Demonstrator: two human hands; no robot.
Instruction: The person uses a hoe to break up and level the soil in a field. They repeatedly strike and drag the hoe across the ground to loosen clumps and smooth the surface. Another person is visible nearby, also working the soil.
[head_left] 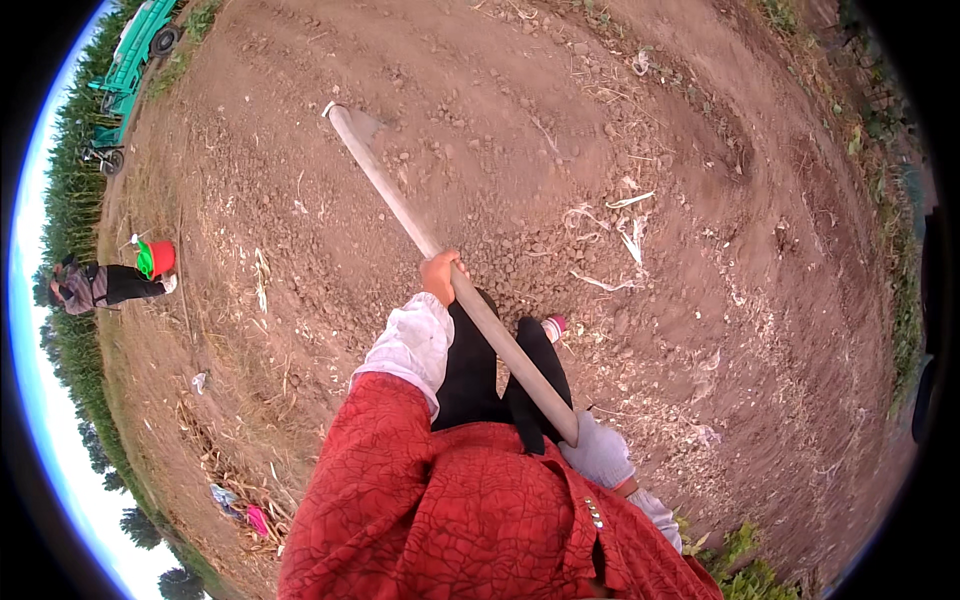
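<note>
A hoe [393, 200] with a long pale wooden handle slants across the view, its head at the far upper end against the brown soil. Bare fingers of my left hand [440, 276] wrap round the middle of the handle. Lower down, near my waist, my right hand [598, 450] wears a light grey glove and is closed round the handle's near end. The blade [362, 125] is partly blurred, and I cannot tell how deep it sits in the ground. Loose clods lie below the handle.
Dry husks [630, 240] lie on the soil to the right. At the left a person [100, 285] stands near a red bucket [162, 257] with something green beside it. A green three-wheeled cart [125, 65] is parked by tall crops. Leafy plants [745, 565] grow at the lower right.
</note>
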